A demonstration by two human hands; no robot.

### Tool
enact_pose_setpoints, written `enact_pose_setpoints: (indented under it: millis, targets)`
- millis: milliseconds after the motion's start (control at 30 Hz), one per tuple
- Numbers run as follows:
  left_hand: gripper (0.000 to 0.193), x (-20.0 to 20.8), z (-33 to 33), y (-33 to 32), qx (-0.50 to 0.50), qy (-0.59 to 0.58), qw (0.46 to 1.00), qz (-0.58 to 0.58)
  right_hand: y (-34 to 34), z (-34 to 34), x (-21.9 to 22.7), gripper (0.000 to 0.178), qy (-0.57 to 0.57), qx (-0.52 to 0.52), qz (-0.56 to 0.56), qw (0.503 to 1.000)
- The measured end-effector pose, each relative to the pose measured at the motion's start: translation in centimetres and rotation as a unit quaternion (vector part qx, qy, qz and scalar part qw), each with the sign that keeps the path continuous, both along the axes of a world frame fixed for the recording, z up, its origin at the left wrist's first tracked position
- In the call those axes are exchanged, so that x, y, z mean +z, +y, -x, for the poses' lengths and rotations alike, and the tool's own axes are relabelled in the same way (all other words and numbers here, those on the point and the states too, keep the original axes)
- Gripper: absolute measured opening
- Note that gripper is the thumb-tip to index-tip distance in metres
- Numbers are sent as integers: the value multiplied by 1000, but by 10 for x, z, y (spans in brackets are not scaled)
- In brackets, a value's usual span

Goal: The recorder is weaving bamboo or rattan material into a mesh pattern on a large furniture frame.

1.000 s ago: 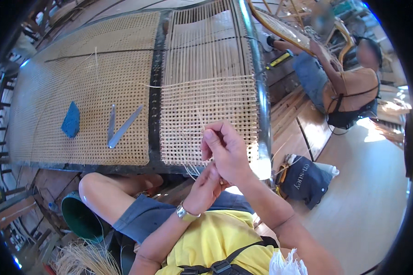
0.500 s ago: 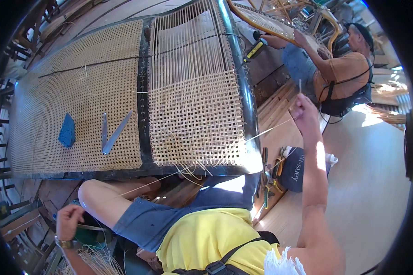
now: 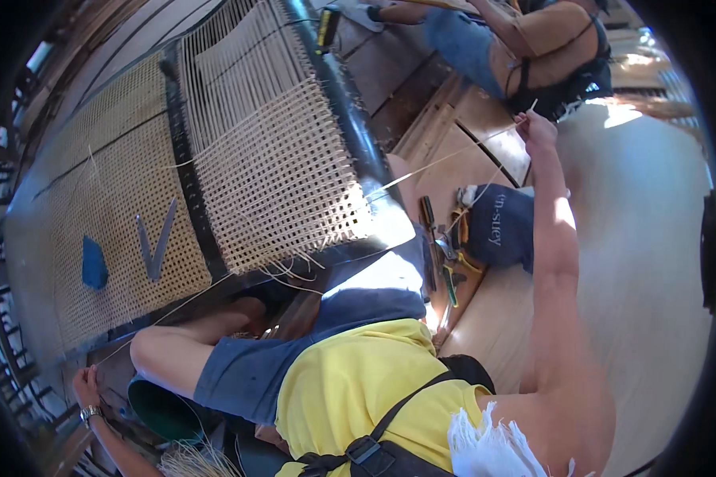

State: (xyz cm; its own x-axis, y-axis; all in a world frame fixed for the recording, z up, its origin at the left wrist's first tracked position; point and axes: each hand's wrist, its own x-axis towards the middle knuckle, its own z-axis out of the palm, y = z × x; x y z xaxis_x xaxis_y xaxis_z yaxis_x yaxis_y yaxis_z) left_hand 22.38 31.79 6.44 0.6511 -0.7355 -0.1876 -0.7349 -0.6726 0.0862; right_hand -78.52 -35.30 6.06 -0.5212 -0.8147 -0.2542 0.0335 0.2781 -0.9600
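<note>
At the right side of the open-weave cane panel, a pale cane strand ran out in a nearly straight line, over the glossy dark frame, to the right hand. Right arm was stretched well out; its fingers were pinched tight on the strand, with a short end poking up past them. Far off at lower left, the left hand, watch on the wrist, had its fingers narrowed on a thin strand leading back to the near edge of the panel. Whether the two were one length could not be told; the run under the frame was hidden.

Change noted: a second earlier both hands sat together over the near edge; now they were spread wide, one to each side. For the weaving, this looked like length drawn out and slack taken up, the lines showing little sag. Loose strand ends hung at the near edge. The panel's far part showed only lengthwise strands.

On the closer-woven panel to the left lay a blue sponge and a V-shaped metal tool. Yellow-handled pliers lay beside a dark blue bag.
</note>
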Motion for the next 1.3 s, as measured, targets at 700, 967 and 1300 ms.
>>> enact_pose_setpoints:
  millis: [700, 967, 1300]
  targets:
    - [43, 25, -3, -19, 7, 3, 1000, -19, 40, 8, 46, 29, 716, 69, -70, 691]
    - [41, 38, 20, -71, -24, -57, 997, -40, 49, 37, 32, 31, 709, 66, -121, 692]
    - [38, 27, 9, -93, -28, -14, 999, -25, 52, 52, 22, 35, 707, 85, -135, 689]
